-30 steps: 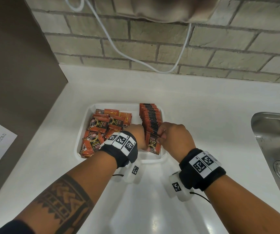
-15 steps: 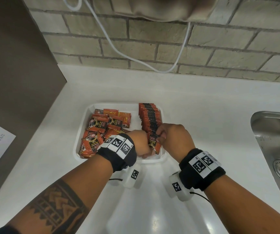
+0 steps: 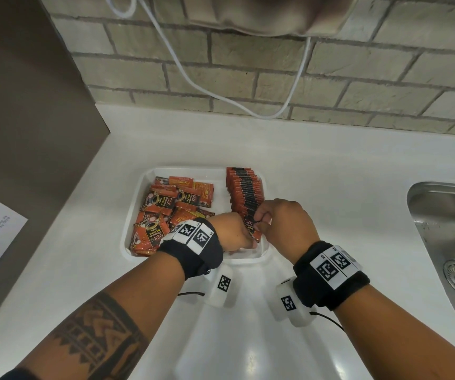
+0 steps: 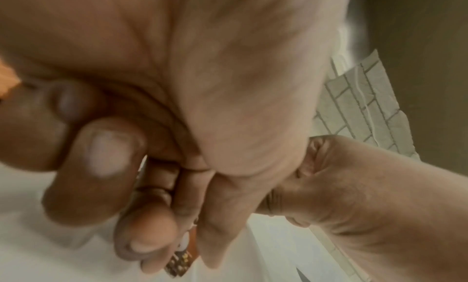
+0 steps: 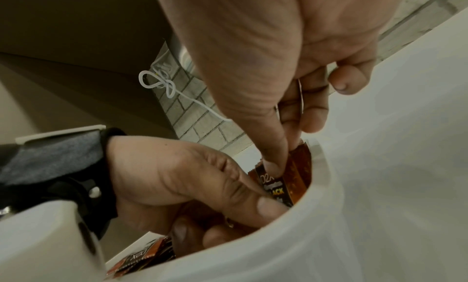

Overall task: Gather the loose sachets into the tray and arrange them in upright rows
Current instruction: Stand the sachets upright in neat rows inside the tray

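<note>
A white tray (image 3: 138, 215) stands on the white surface (image 3: 330, 187), near a steel sink (image 3: 445, 229) at the right. In the right part of the tray an upright row of coffee sachets (image 3: 244, 192) runs from the far wall toward the person. In the left part a loose pile of sachets (image 3: 163, 215) lies flat and mixed.

Both hands meet at the near end of the row. The right hand (image 3: 284, 226) has its grip closed on the front sachet (image 3: 250, 227): thumb and fingers pinch its top edge, as the right wrist view shows. The left hand (image 3: 233, 233) is low inside the tray, just beside this sachet, with curled fingers; its thumb (image 5: 263, 206) presses on the sachet's face. In the left wrist view the fingers seem to hold one sachet (image 4: 181, 260) too.

A white cable (image 3: 220, 97) hangs on the brick wall (image 3: 358, 78) behind.
</note>
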`<state>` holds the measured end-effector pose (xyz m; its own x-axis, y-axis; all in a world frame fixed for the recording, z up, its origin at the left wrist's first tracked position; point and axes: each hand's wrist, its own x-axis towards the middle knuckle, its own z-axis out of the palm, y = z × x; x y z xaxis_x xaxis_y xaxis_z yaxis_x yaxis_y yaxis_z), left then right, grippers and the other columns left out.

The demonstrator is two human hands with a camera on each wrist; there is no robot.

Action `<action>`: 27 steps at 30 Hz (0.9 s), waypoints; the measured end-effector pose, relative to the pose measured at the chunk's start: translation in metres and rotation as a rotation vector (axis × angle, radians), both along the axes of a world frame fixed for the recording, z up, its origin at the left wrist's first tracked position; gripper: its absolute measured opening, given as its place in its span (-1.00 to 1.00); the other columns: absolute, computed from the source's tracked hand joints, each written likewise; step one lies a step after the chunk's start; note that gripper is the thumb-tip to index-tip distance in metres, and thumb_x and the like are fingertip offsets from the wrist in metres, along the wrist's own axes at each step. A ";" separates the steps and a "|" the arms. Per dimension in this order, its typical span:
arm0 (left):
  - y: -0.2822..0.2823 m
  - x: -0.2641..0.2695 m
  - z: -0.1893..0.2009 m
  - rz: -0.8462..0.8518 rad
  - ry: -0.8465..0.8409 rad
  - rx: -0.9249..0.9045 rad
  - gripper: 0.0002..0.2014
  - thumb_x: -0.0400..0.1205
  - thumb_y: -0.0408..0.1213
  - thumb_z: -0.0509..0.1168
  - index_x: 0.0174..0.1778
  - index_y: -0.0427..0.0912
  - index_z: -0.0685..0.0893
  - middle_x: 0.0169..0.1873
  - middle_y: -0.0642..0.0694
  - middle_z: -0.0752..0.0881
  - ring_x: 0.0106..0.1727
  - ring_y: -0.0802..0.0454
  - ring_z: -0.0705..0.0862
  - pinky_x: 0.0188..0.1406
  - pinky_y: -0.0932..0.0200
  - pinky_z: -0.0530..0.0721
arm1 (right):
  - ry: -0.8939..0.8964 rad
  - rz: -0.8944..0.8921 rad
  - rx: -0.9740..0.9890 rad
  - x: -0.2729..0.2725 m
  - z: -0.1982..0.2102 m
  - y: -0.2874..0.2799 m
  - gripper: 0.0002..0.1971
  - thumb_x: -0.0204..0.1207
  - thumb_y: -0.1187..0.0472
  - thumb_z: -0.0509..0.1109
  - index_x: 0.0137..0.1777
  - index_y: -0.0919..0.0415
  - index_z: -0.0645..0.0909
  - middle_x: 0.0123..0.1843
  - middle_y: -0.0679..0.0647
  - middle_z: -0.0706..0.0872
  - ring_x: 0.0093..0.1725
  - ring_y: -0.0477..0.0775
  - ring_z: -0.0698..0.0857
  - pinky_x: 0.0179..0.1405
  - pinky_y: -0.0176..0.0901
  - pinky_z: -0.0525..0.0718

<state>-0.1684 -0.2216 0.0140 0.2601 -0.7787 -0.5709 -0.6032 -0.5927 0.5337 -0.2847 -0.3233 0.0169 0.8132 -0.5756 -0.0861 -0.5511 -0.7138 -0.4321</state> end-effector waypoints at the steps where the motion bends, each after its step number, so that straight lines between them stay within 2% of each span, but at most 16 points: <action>1: -0.001 -0.001 0.001 0.013 0.009 -0.003 -0.69 0.69 -0.09 0.33 -0.16 -0.26 0.79 -0.46 0.00 0.65 -0.50 0.18 0.52 -0.46 0.34 0.45 | -0.009 0.000 0.011 0.000 0.000 0.000 -0.89 0.46 0.19 0.51 -0.04 0.01 0.77 -0.06 -0.04 0.78 -0.08 0.08 0.72 -0.10 -0.03 0.72; 2: -0.001 -0.001 0.002 0.022 0.009 0.003 -0.66 0.71 -0.09 0.30 -0.25 -0.25 0.73 -0.48 0.00 0.62 -0.53 0.18 0.50 -0.50 0.36 0.44 | -0.017 0.001 0.020 0.000 -0.001 0.001 -0.89 0.45 0.20 0.52 -0.05 0.02 0.77 -0.07 -0.03 0.78 -0.08 0.08 0.72 -0.09 -0.02 0.72; 3: -0.002 -0.003 0.002 0.037 0.011 0.004 -0.66 0.73 -0.11 0.28 -0.26 -0.25 0.71 -0.50 -0.01 0.60 -0.57 0.18 0.48 -0.54 0.38 0.42 | -0.021 0.002 0.025 -0.001 -0.002 0.001 -0.89 0.45 0.20 0.52 -0.05 0.02 0.77 -0.07 -0.03 0.78 -0.09 0.08 0.72 -0.09 -0.02 0.72; 6: -0.002 -0.003 0.001 0.130 0.061 -0.001 -0.73 0.70 -0.21 0.30 0.03 -0.36 0.78 -0.47 -0.08 0.61 -0.54 0.09 0.48 -0.49 0.29 0.44 | -0.018 0.006 0.025 -0.002 -0.004 0.000 -0.89 0.45 0.20 0.54 -0.05 0.02 0.76 -0.08 -0.04 0.76 -0.09 0.06 0.71 -0.10 -0.06 0.71; 7: -0.002 -0.003 -0.001 0.157 0.076 -0.008 -0.74 0.67 -0.24 0.32 0.07 -0.37 0.79 -0.45 -0.11 0.61 -0.51 0.06 0.49 -0.46 0.26 0.45 | -0.018 0.004 0.024 -0.003 -0.005 0.000 -0.89 0.45 0.20 0.54 -0.05 0.02 0.75 -0.08 -0.04 0.76 -0.10 0.05 0.71 -0.11 -0.07 0.71; 11: -0.002 -0.002 -0.004 0.184 0.078 0.007 -0.79 0.61 -0.28 0.40 0.05 -0.33 0.81 -0.41 -0.08 0.64 -0.41 0.02 0.54 -0.43 0.26 0.47 | -0.039 -0.009 0.018 -0.004 -0.006 0.001 -0.88 0.41 0.20 0.55 -0.08 0.00 0.74 -0.13 -0.04 0.75 -0.13 0.06 0.71 -0.14 -0.06 0.71; 14: -0.002 -0.002 -0.003 0.155 0.057 0.011 -0.76 0.66 -0.23 0.36 0.10 -0.31 0.81 -0.29 -0.13 0.68 -0.32 -0.02 0.58 -0.34 0.23 0.51 | -0.049 -0.008 0.013 -0.004 -0.004 0.002 -0.89 0.42 0.19 0.55 -0.09 -0.01 0.73 -0.15 -0.05 0.74 -0.15 0.06 0.70 -0.16 -0.06 0.71; 16: -0.002 -0.003 -0.002 0.112 0.041 0.012 -0.74 0.71 -0.22 0.32 0.13 -0.34 0.78 -0.24 -0.16 0.67 -0.37 0.04 0.54 -0.41 0.30 0.49 | -0.053 -0.008 0.015 -0.005 -0.004 0.002 -0.89 0.41 0.19 0.55 -0.09 -0.01 0.73 -0.15 -0.05 0.74 -0.14 0.05 0.70 -0.16 -0.06 0.71; 18: -0.001 -0.003 -0.003 0.092 0.017 -0.003 -0.78 0.73 -0.16 0.29 0.04 -0.23 0.76 -0.22 -0.12 0.65 -0.35 0.07 0.55 -0.47 0.39 0.44 | -0.052 -0.004 0.018 -0.006 -0.003 0.003 -0.87 0.41 0.20 0.56 -0.09 -0.01 0.73 -0.15 -0.05 0.74 -0.14 0.06 0.70 -0.16 -0.06 0.71; 20: 0.001 -0.001 -0.007 0.114 -0.010 -0.008 -0.79 0.72 -0.05 0.30 -0.17 -0.06 0.67 -0.29 -0.01 0.65 -0.26 0.06 0.61 -0.42 0.37 0.45 | -0.047 0.002 0.021 -0.006 -0.003 0.003 -0.86 0.40 0.22 0.56 -0.08 0.01 0.74 -0.14 -0.04 0.75 -0.14 0.07 0.71 -0.14 -0.04 0.73; 22: 0.002 -0.002 -0.009 0.146 0.011 -0.008 -0.72 0.72 -0.03 0.30 -0.31 0.02 0.57 -0.39 0.09 0.60 -0.36 0.15 0.59 -0.44 0.37 0.46 | -0.039 -0.002 0.033 -0.006 -0.003 0.003 -0.87 0.42 0.23 0.55 -0.06 0.02 0.75 -0.14 -0.03 0.77 -0.13 0.07 0.72 -0.11 -0.03 0.73; 24: 0.002 -0.002 -0.010 0.178 0.062 -0.009 -0.72 0.73 -0.06 0.31 -0.32 0.03 0.58 -0.42 0.11 0.59 -0.44 0.24 0.55 -0.48 0.39 0.46 | -0.044 -0.011 0.049 -0.005 -0.003 0.003 -0.88 0.44 0.24 0.54 -0.08 0.03 0.77 -0.15 -0.03 0.79 -0.14 0.06 0.73 -0.10 -0.02 0.74; 25: 0.002 -0.003 -0.010 0.197 0.096 -0.005 -0.76 0.73 -0.10 0.31 -0.27 -0.01 0.65 -0.44 0.09 0.59 -0.47 0.23 0.54 -0.50 0.39 0.46 | -0.049 -0.015 0.057 -0.005 -0.003 0.003 -0.89 0.44 0.25 0.53 -0.09 0.03 0.78 -0.16 -0.03 0.79 -0.15 0.06 0.73 -0.11 -0.02 0.74; 27: 0.004 -0.005 -0.008 0.277 0.208 0.010 -0.80 0.71 -0.21 0.32 0.01 -0.26 0.78 -0.48 0.00 0.58 -0.61 0.19 0.49 -0.60 0.36 0.43 | -0.053 -0.017 0.057 -0.004 -0.003 0.003 -0.90 0.45 0.27 0.52 -0.11 0.04 0.79 -0.16 -0.03 0.79 -0.16 0.05 0.73 -0.11 -0.02 0.75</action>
